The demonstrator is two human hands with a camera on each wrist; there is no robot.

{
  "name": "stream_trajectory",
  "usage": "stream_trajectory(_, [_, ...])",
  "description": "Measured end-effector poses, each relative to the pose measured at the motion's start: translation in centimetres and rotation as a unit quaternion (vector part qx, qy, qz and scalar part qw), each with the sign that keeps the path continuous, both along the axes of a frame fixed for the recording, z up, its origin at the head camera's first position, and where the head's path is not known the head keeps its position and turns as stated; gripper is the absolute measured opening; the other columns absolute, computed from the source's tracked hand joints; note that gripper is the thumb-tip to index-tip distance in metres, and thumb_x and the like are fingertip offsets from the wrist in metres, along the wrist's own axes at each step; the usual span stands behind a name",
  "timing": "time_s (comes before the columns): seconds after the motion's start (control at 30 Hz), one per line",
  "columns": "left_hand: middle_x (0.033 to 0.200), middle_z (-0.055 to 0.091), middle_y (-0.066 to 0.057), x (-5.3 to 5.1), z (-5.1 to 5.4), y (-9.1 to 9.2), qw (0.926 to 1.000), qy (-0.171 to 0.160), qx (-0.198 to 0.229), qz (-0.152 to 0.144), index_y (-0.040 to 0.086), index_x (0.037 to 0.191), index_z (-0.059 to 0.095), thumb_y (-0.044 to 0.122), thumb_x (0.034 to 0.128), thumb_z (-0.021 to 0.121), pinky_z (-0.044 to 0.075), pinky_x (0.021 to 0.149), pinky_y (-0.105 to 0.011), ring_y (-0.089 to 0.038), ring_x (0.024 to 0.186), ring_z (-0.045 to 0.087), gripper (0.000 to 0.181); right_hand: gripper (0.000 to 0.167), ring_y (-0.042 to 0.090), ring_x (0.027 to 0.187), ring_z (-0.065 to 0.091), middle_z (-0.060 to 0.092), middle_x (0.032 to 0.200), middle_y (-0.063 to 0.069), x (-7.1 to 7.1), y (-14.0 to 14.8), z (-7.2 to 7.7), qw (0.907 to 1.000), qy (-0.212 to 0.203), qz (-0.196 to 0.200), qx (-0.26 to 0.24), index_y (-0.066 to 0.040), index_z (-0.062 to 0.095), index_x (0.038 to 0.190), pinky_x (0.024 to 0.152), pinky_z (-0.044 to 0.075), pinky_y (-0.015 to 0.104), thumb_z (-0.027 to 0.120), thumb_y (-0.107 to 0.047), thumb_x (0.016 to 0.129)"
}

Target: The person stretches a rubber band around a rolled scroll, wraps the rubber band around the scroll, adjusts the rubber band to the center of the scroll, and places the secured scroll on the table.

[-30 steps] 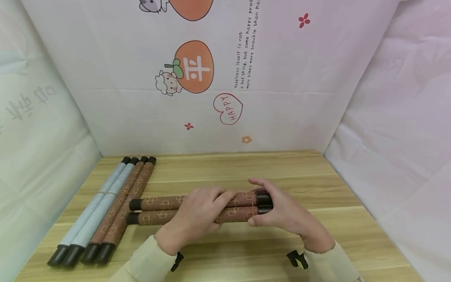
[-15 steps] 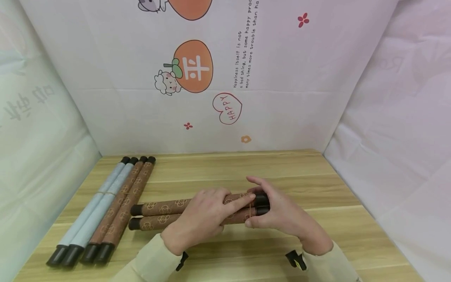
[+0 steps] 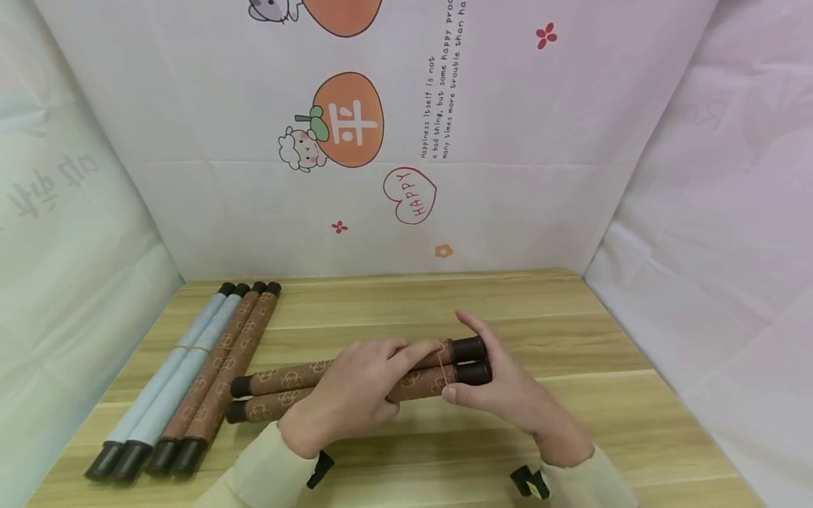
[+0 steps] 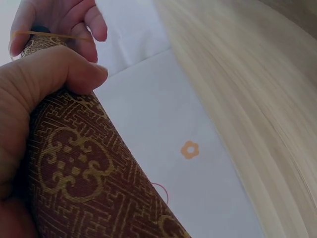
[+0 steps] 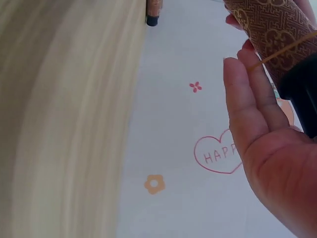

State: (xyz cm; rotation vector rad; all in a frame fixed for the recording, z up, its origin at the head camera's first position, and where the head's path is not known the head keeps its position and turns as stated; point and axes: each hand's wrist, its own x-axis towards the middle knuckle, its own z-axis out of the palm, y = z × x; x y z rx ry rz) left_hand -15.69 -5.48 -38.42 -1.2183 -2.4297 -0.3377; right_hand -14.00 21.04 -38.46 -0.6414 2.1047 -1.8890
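Observation:
Two brown patterned scrolls (image 3: 286, 381) with black end caps lie side by side, tilted slightly up to the right in the head view. My left hand (image 3: 356, 388) grips both around the middle; its thumb lies across the brocade in the left wrist view. Around their right end runs a thin tan rubber band (image 3: 443, 368). My right hand (image 3: 508, 381) is at the black caps, with thumb and fingers on opposite sides of the scrolls. The band stretches onto its fingertips (image 5: 237, 74) in the right wrist view. Part of that hand's grip is hidden behind the scrolls.
At the left lie two pale blue scrolls (image 3: 174, 367) tied with a band, next to two more brown scrolls (image 3: 219, 367), also banded. The wooden table (image 3: 571, 395) meets a white printed cloth (image 3: 508, 176) at the back and sides.
The right ends of the held scrolls have turned and risen slightly, with both black caps showing more. My right index finger has lifted higher. The left hand keeps its hold.

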Motion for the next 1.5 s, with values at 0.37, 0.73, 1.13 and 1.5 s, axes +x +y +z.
stream_trajectory(0.37, [0.114,0.072,0.001,0.2,0.9,-0.3,0.9990,-0.026,0.026,0.025,0.024,0.154,0.046,0.011,0.0642,0.088,0.061,0.079,-0.038,-0.015,0.094,0.070,0.100,0.079,0.031,0.117,0.067,0.052,0.143,0.025,0.6,-0.9,-2.1,0.9967,0.080,-0.005,-0.011,-0.018,0.024,0.162,0.093,0.061,0.040,0.068,-0.003,0.098])
stream_trajectory(0.73, [0.119,0.074,-0.004,0.0,0.8,-0.5,0.9960,0.021,0.074,0.046,0.015,0.154,0.045,0.015,0.0697,0.093,0.062,0.083,-0.037,-0.020,0.099,0.073,0.097,0.031,0.014,0.080,0.069,0.069,0.102,0.002,3.4,-3.8,-2.5,0.9626,0.118,-0.223,0.098,-0.013,0.063,0.118,0.067,0.059,0.028,0.079,-0.025,0.094])
stream_trajectory(1.13, [0.125,0.072,-0.007,0.0,0.5,-0.6,0.9953,-0.016,0.069,0.067,0.015,0.157,0.042,0.036,0.0744,0.095,0.060,0.090,-0.041,-0.024,0.108,0.072,0.100,0.020,0.001,0.082,0.064,0.069,0.093,-0.015,5.0,-5.1,-2.7,0.8782,0.380,-0.246,0.154,-0.021,0.070,0.102,0.073,0.054,0.019,0.067,-0.002,0.097])
stream_trajectory(1.5, [0.130,0.068,-0.007,0.1,0.4,-0.5,0.9944,-0.002,0.080,0.069,0.016,0.154,0.050,0.042,0.0803,0.090,0.060,0.088,-0.043,-0.025,0.110,0.070,0.087,0.021,0.010,0.100,0.073,0.069,0.097,-0.013,5.0,-5.4,-3.4,0.8847,0.376,-0.229,0.155,-0.023,0.062,0.092,0.078,0.059,0.028,0.063,-0.003,0.098])
